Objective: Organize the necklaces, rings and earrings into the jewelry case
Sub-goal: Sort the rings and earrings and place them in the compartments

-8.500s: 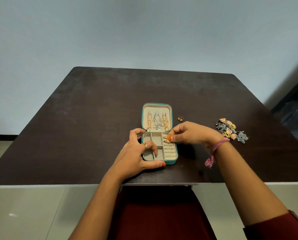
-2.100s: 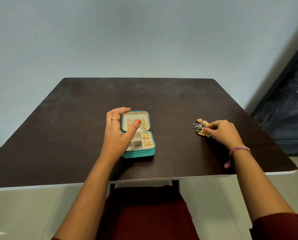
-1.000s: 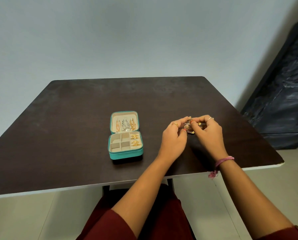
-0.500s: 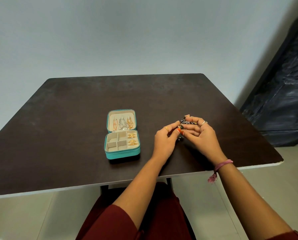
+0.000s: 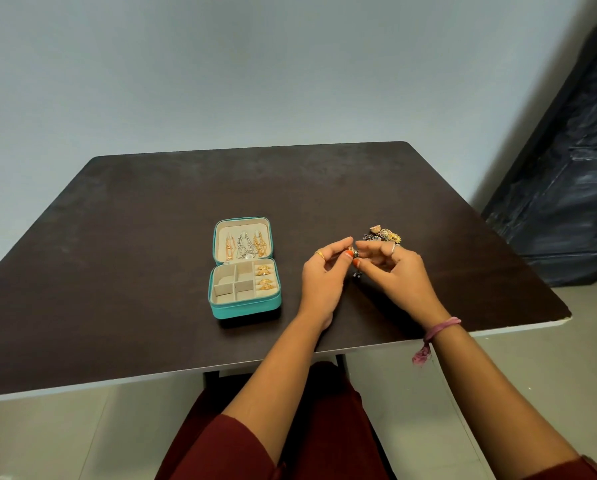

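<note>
Pinching a small dark earring between them, the left hand and the right hand meet fingertip to fingertip just above the dark table. Both hands are nearly closed at the tips: the thumb and forefinger of each press on the piece from either side, while the other fingers of the right hand fan loosely outward. A bit of the earring dangles below the pinch, close to the tabletop; its exact shape is too small to make out.

Just beyond the grip, on its far right side, lies the loose pile of earrings, partly hidden by the right fingers. Well to the left of the grip sits the teal jewelry case, open and flat. Its raised lid holds the necklaces, hung side by side. The base compartment nearest the grip carries the gold rings, seated in a row; the other compartments show bare lining.
</note>
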Tool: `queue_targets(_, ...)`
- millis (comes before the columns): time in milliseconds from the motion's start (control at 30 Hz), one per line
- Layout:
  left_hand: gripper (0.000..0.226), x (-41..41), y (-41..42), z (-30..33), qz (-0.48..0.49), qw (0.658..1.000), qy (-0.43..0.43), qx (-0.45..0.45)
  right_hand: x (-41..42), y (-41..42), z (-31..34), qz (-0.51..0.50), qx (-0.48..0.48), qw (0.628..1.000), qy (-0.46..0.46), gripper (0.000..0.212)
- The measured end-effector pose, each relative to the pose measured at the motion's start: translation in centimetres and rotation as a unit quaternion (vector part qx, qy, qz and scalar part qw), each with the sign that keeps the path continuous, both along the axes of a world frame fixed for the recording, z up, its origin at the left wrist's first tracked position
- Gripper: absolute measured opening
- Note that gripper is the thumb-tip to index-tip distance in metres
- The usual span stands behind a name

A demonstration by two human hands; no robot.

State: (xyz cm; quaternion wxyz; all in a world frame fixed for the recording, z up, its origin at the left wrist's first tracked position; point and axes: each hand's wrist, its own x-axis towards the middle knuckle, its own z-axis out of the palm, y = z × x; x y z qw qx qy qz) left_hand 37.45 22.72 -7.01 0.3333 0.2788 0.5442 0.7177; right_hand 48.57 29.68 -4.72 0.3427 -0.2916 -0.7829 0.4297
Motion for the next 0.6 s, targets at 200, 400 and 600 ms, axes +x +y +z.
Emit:
queue_targets(200, 0.024, 0.0, -0.1, 0.0, -0.007, 1.0, -0.003, -0.007, 0.4, -0.1, 0.8, 0.006, 0.046, 0.998, -0.035, 0.02)
queue_targets(400, 0.022, 0.0, -0.1, 0.3, 0.021, 0.996, -0.087, 0.02, 1.1, 0.6, 1.0, 0.028, 0.096, 0.992, -0.081, 0.023)
queue_targets(600, 0.024, 0.1, 0.0, 0.5, 0.034, 0.994, -0.105, 0.027, 2.2, 3.7, 1.3, -0.06, 0.044, 0.997, -0.02, 0.021)
